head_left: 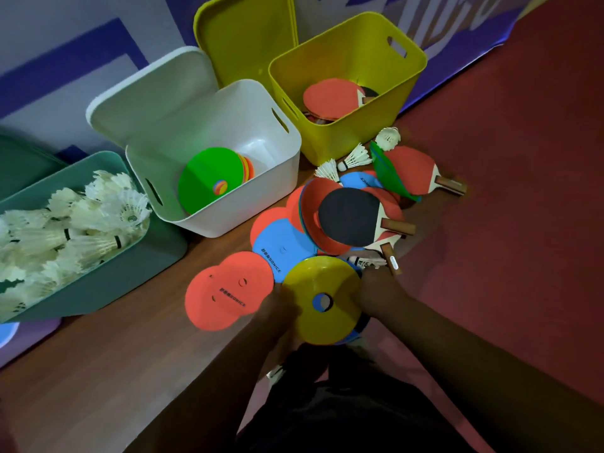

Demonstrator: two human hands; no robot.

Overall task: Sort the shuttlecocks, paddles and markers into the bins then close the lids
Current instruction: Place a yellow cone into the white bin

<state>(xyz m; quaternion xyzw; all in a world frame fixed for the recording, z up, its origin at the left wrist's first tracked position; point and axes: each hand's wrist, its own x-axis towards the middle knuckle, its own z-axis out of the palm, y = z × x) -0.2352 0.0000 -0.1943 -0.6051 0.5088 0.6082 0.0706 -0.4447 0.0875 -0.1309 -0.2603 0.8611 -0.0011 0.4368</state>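
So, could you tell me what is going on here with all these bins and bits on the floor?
A person is sorting sports gear on the floor. The left hand and right hand hold a yellow marker at the near end of a mixed pile. The teal bin holds shuttlecocks, the white bin markers, the yellow bin paddles. The white lid and yellow lid stand open. A black-faced paddle and loose shuttlecocks lie unsorted.
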